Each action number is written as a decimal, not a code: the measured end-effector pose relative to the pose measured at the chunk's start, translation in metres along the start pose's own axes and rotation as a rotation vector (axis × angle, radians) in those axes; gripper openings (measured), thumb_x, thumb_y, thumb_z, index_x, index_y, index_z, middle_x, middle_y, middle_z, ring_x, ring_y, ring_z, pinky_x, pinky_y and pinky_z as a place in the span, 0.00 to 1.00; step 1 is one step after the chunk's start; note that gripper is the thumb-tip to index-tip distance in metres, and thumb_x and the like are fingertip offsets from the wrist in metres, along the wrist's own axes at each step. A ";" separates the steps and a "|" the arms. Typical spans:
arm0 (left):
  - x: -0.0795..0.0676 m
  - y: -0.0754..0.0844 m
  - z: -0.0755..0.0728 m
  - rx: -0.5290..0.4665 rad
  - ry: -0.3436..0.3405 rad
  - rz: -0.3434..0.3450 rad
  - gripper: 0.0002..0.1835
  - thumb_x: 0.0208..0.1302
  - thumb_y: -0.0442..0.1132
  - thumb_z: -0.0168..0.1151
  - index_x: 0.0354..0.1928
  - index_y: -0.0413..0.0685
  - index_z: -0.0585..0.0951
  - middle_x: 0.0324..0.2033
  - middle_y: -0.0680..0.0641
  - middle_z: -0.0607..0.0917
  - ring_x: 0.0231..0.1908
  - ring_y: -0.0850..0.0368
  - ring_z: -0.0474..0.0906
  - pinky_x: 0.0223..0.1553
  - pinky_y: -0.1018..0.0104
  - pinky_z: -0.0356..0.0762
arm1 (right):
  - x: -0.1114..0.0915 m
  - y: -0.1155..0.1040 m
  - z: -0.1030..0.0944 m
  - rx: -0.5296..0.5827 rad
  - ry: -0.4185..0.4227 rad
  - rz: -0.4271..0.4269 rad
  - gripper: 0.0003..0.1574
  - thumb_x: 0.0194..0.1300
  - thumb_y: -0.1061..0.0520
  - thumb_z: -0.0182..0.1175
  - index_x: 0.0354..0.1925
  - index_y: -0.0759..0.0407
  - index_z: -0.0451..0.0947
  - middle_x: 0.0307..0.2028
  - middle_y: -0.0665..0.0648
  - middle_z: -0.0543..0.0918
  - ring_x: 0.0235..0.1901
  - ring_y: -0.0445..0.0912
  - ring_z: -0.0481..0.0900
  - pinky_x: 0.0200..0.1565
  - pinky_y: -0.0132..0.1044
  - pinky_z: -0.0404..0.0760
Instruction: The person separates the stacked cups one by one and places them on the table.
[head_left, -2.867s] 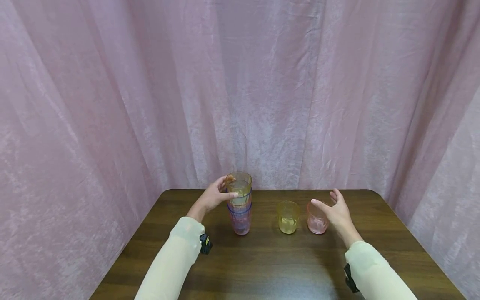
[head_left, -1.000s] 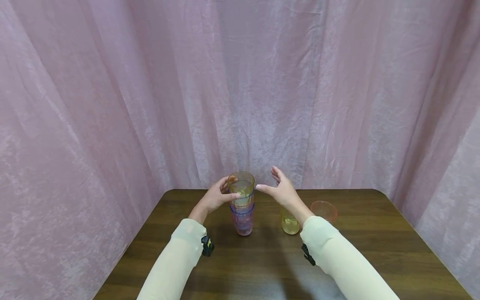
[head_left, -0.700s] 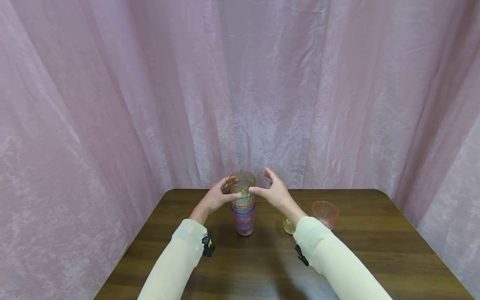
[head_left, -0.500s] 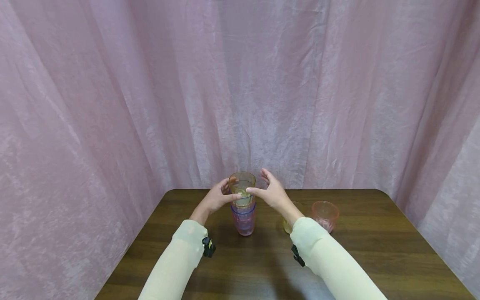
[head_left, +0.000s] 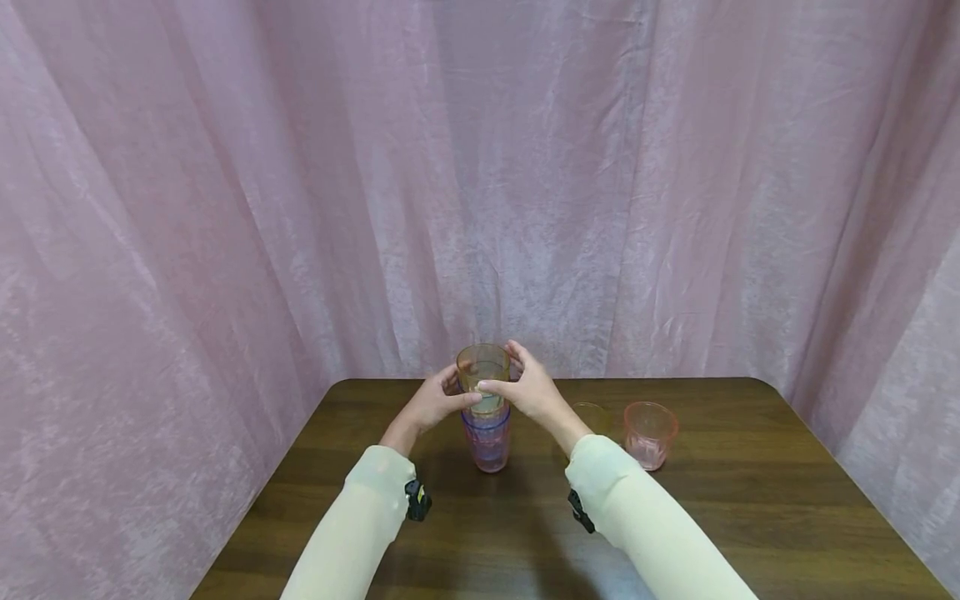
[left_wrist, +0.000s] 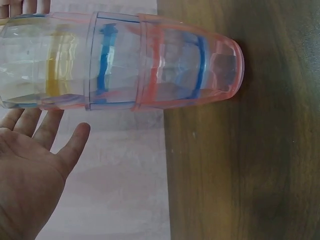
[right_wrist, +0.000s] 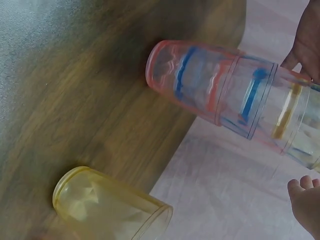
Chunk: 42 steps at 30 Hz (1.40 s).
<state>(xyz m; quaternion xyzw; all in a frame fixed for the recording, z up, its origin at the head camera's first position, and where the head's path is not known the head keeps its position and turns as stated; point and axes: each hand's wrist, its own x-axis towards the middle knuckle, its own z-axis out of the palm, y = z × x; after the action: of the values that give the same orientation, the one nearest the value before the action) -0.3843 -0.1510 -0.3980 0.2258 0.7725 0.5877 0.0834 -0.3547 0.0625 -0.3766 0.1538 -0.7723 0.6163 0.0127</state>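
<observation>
A tall stack of nested clear plastic cups (head_left: 489, 446), banded in pink, blue and yellow, stands upright on the wooden table. Its topmost cup (head_left: 482, 363) has a yellow rim. My left hand (head_left: 431, 404) is beside the upper stack, its thumb held away from the wall and its fingers spread in the left wrist view. From the other side my right hand (head_left: 532, 392) has come around the top cup, thumb overlapping its front in the head view and fingers near its far right wall. In the right wrist view only part of that hand (right_wrist: 307, 207) shows, fingers extended.
A yellow cup (right_wrist: 112, 205) stands right of the stack, partly hidden behind my right forearm in the head view. Further right is a pink cup (head_left: 650, 435). A pink curtain (head_left: 540, 183) hangs beyond the table (head_left: 480, 550).
My right hand has moved left from the pink cup to the top of the stack. My left fingers have drawn back slightly from behind the top cup. The stack stays in place.
</observation>
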 end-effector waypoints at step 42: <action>0.000 -0.015 0.003 0.058 0.083 -0.035 0.40 0.62 0.38 0.71 0.74 0.47 0.63 0.69 0.43 0.70 0.69 0.42 0.63 0.66 0.42 0.63 | 0.001 -0.001 0.010 -0.068 0.051 0.041 0.61 0.55 0.44 0.75 0.77 0.55 0.53 0.71 0.56 0.67 0.71 0.58 0.61 0.65 0.55 0.67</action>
<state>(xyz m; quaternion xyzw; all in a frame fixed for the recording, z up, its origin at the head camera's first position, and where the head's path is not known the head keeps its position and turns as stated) -0.3868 -0.1516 -0.4132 0.1902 0.7958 0.5723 0.0551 -0.3541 0.0521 -0.3783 0.1219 -0.7952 0.5934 0.0250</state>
